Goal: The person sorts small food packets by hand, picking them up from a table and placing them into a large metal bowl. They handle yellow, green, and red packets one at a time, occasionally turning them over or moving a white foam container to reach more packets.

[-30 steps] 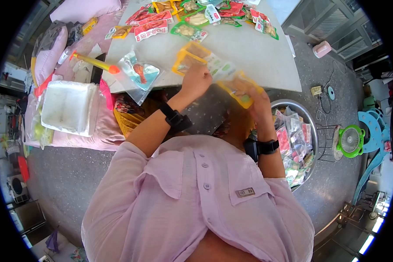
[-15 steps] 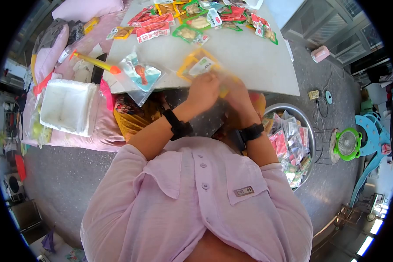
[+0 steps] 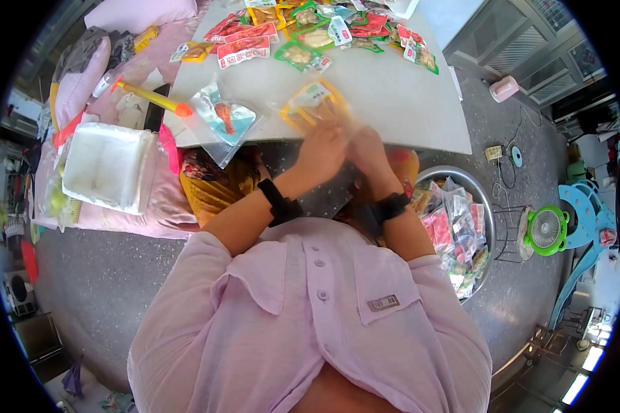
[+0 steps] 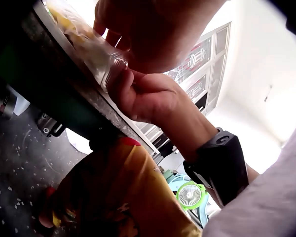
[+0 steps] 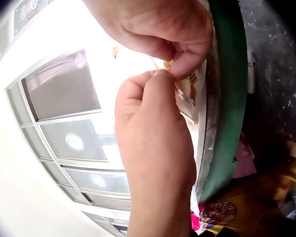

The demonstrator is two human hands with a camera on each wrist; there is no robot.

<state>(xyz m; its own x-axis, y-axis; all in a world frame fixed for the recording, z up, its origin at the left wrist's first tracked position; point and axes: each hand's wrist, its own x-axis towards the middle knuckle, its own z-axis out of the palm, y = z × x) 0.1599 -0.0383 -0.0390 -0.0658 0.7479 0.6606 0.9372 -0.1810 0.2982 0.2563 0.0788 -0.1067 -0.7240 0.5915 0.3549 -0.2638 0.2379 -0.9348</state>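
Note:
A clear plastic bag with yellow-edged food packets showing in it lies at the table's front edge. My left hand pinches the near edge of the bag. Right beside it, my right hand pinches the same edge, fingertips close against the left ones. In the right wrist view the right thumb presses at the rim of the plastic, and the left fingers curl over it from the other side. To the left lies another clear bag with a blue-and-white packet.
A pile of red, green and yellow food packets covers the far part of the table. On my right stands a metal basin full of bagged packets. A white foam box and a yellow stick with an orange tip are at left.
My right hand has brought a yellow-edged packet leftward to the bag and no longer holds it apart. Both hands now meet at the bag's near edge.

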